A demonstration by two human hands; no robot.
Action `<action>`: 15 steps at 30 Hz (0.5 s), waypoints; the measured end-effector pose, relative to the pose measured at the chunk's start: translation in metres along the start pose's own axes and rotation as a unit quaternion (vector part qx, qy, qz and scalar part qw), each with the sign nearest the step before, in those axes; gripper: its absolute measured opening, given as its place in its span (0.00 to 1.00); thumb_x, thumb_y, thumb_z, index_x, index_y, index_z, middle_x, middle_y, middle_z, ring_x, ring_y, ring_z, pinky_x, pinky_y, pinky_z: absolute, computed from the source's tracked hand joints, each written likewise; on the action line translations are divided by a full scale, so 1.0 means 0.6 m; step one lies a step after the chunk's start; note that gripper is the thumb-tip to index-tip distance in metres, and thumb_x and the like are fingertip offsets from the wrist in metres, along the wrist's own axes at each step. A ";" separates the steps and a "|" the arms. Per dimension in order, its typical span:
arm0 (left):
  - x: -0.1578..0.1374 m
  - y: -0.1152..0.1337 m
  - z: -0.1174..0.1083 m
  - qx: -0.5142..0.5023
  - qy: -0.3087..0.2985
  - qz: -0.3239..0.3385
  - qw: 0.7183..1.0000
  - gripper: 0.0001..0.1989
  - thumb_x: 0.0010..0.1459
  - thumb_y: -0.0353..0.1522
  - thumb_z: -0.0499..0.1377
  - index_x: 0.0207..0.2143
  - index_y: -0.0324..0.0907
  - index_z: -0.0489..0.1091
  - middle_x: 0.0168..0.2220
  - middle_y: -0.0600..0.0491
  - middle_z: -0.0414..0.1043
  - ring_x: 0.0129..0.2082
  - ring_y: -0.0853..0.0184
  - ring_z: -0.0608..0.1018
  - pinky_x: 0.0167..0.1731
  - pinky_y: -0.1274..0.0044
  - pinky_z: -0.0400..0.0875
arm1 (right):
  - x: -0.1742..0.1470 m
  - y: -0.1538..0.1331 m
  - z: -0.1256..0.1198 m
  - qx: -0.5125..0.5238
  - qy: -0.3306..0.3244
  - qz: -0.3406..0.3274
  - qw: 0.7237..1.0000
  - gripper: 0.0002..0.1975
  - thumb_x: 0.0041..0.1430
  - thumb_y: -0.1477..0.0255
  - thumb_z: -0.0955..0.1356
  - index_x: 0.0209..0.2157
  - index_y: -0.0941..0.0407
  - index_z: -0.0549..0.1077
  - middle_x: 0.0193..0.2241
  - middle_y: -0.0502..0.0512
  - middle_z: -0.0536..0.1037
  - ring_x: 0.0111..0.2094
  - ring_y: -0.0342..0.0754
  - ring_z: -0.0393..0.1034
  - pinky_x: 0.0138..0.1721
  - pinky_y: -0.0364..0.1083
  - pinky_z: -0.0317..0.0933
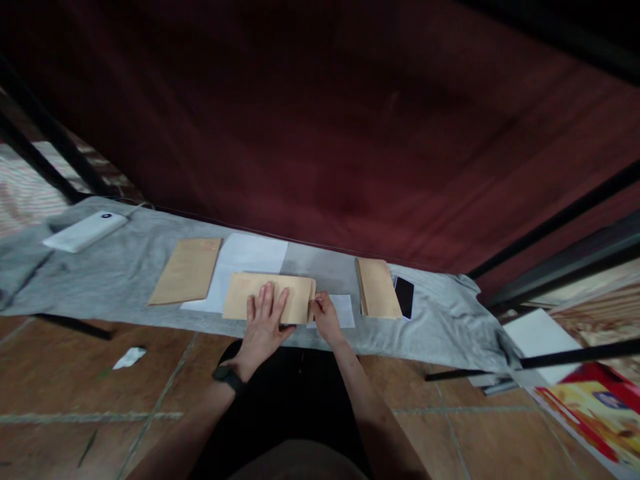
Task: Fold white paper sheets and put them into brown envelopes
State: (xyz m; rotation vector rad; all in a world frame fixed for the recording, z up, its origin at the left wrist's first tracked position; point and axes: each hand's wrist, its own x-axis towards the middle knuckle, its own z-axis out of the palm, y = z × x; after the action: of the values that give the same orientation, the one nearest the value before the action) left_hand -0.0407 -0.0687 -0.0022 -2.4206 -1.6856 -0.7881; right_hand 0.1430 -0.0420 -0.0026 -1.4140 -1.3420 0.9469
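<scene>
A brown paper envelope (239,301) lies crosswise on a cloth-covered narrow table in front of me. My left hand (266,320) rests flat on it, fingers spread, with a dark watch on the wrist. At the envelope's right end, my right hand (326,315) is closed, thumb and fingers pinching its flap edge. Part of that grip is hidden by the fingers. Under and beside the right hand is a small white paper (345,311). Larger white sheets (255,251) lie partly beneath the envelope.
To the left lies a stack of brown envelopes (187,270), and farther left a white device (86,231) with a cable. A second envelope pile (379,288) and a dark phone (405,297) are at right. Grey cloth (435,320) covers the table; a dark red curtain (320,147) hangs behind.
</scene>
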 end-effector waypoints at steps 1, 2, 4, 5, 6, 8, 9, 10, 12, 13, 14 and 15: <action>0.006 0.002 -0.007 0.002 -0.015 0.017 1.000 0.50 0.56 0.41 0.65 0.72 0.43 0.41 0.73 0.35 0.33 0.72 0.44 0.45 0.66 0.48 0.42 | -0.008 -0.003 -0.013 0.004 -0.009 -0.008 1.000 0.04 0.59 0.68 0.61 0.35 0.52 0.66 0.27 0.46 0.72 0.29 0.44 0.69 0.31 0.41 0.65; 0.012 0.003 -0.013 0.003 -0.031 0.033 0.999 0.51 0.54 0.42 0.66 0.72 0.43 0.43 0.73 0.34 0.34 0.72 0.43 0.45 0.66 0.47 0.41 | -0.015 -0.005 -0.025 0.007 -0.018 -0.016 1.000 0.04 0.59 0.68 0.62 0.34 0.52 0.66 0.27 0.46 0.72 0.30 0.45 0.69 0.32 0.41 0.65; 0.022 0.007 -0.023 -0.002 -0.061 0.056 0.997 0.53 0.52 0.44 0.67 0.72 0.42 0.43 0.73 0.33 0.37 0.72 0.42 0.46 0.65 0.46 0.40 | -0.029 -0.011 -0.047 0.005 -0.030 -0.029 0.999 0.04 0.59 0.68 0.62 0.34 0.51 0.65 0.27 0.46 0.71 0.31 0.45 0.69 0.33 0.42 0.65; 0.025 0.008 -0.026 -0.007 -0.077 0.064 0.995 0.55 0.50 0.46 0.67 0.72 0.41 0.43 0.73 0.32 0.39 0.72 0.42 0.47 0.65 0.46 0.40 | -0.036 -0.014 -0.056 0.000 -0.036 -0.036 0.999 0.04 0.59 0.68 0.62 0.34 0.51 0.65 0.27 0.46 0.71 0.31 0.45 0.69 0.34 0.42 0.64; 0.028 0.009 -0.028 -0.014 -0.093 0.073 0.993 0.56 0.49 0.47 0.68 0.72 0.41 0.42 0.73 0.32 0.39 0.72 0.41 0.47 0.65 0.45 0.40 | -0.042 -0.017 -0.065 -0.006 -0.040 -0.044 0.998 0.04 0.60 0.68 0.61 0.34 0.51 0.65 0.27 0.46 0.71 0.31 0.45 0.69 0.34 0.42 0.64; 0.030 0.011 -0.032 -0.028 -0.121 0.093 0.988 0.60 0.47 0.50 0.68 0.73 0.41 0.39 0.73 0.32 0.39 0.71 0.41 0.48 0.65 0.45 0.42 | -0.052 -0.020 -0.080 -0.014 -0.051 -0.064 0.997 0.04 0.61 0.68 0.61 0.35 0.52 0.65 0.27 0.46 0.70 0.32 0.45 0.68 0.35 0.42 0.64; 0.030 0.011 -0.034 -0.034 -0.131 0.105 0.985 0.61 0.47 0.50 0.67 0.73 0.41 0.38 0.73 0.32 0.39 0.71 0.41 0.47 0.65 0.45 0.42 | -0.056 -0.021 -0.087 -0.013 -0.056 -0.074 0.996 0.04 0.61 0.68 0.61 0.35 0.52 0.66 0.27 0.46 0.70 0.32 0.45 0.68 0.35 0.42 0.63; 0.030 0.011 -0.035 -0.038 -0.137 0.118 0.983 0.61 0.47 0.51 0.67 0.73 0.41 0.37 0.73 0.33 0.39 0.71 0.41 0.47 0.65 0.46 0.42 | -0.059 -0.020 -0.092 -0.010 -0.061 -0.081 0.995 0.04 0.61 0.68 0.61 0.36 0.52 0.66 0.28 0.46 0.70 0.32 0.45 0.68 0.36 0.42 0.63; 0.031 0.010 -0.036 -0.038 -0.137 0.137 0.980 0.60 0.47 0.50 0.67 0.73 0.42 0.37 0.72 0.35 0.42 0.71 0.41 0.47 0.65 0.46 0.40 | -0.063 -0.015 -0.099 0.000 -0.056 -0.079 0.995 0.04 0.61 0.68 0.62 0.36 0.52 0.66 0.29 0.46 0.71 0.32 0.45 0.68 0.36 0.42 0.63; 0.032 0.011 -0.036 -0.034 -0.134 0.143 0.980 0.60 0.47 0.50 0.67 0.73 0.43 0.37 0.72 0.35 0.44 0.71 0.41 0.48 0.66 0.46 0.40 | -0.064 -0.011 -0.100 0.007 -0.047 -0.068 0.997 0.05 0.60 0.67 0.62 0.36 0.52 0.66 0.29 0.46 0.71 0.32 0.45 0.69 0.36 0.42 0.63; 0.033 0.012 -0.035 -0.030 -0.131 0.147 0.980 0.59 0.47 0.49 0.67 0.73 0.43 0.38 0.71 0.35 0.46 0.71 0.42 0.49 0.66 0.47 0.39 | -0.064 -0.006 -0.101 0.016 -0.034 -0.051 0.998 0.05 0.60 0.66 0.63 0.36 0.52 0.67 0.28 0.46 0.72 0.31 0.44 0.69 0.35 0.42 0.63; 0.034 0.013 -0.033 -0.024 -0.128 0.151 0.980 0.58 0.47 0.48 0.67 0.73 0.43 0.39 0.71 0.35 0.48 0.71 0.42 0.50 0.66 0.47 0.39 | -0.064 -0.001 -0.100 0.026 -0.022 -0.027 0.999 0.06 0.60 0.66 0.63 0.37 0.52 0.67 0.28 0.46 0.72 0.30 0.44 0.68 0.34 0.42 0.63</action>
State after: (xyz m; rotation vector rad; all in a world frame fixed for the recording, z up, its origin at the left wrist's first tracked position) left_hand -0.0352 -0.0613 0.0260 -2.8193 -1.3278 -0.4994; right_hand 0.1962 -0.0871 0.0110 -1.3170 -1.3714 0.9752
